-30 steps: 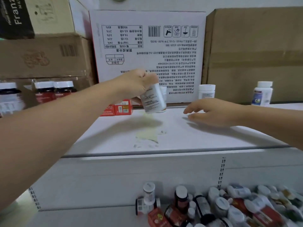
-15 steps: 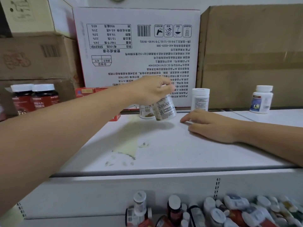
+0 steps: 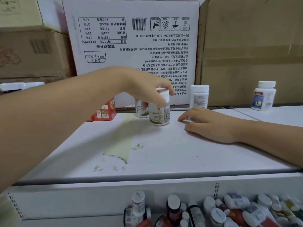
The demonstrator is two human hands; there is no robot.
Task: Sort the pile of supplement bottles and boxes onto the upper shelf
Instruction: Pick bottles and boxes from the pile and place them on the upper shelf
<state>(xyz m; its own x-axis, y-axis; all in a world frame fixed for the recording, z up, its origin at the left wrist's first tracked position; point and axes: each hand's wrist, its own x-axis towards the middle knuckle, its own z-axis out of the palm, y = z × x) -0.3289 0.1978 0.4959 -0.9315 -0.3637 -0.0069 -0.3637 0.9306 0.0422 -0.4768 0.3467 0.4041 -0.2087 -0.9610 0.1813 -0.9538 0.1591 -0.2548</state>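
My left hand [image 3: 147, 86] grips the white cap of a small white bottle with a gold label [image 3: 159, 114], which stands upright on the upper shelf [image 3: 164, 149]. A matching bottle [image 3: 141, 110] stands just behind it to the left. My right hand [image 3: 211, 124] lies flat and empty on the shelf, right of the held bottle. Another white bottle [image 3: 199, 96] stands behind the right hand, and a blue-labelled one [image 3: 264, 95] stands far right. The pile of bottles [image 3: 213, 212] lies on the lower shelf at the bottom right.
Red boxes [image 3: 105, 112] stand at the back left of the shelf. A large white printed carton [image 3: 131, 38] and brown cartons [image 3: 252, 46] form the back wall. A yellowish stain [image 3: 119, 149] marks the shelf's middle. White bottle caps [image 3: 21, 85] show at far left.
My left hand has lowered the tilted bottle and set it upright on the shelf in front of the matching one. My right hand has settled flat on the shelf.
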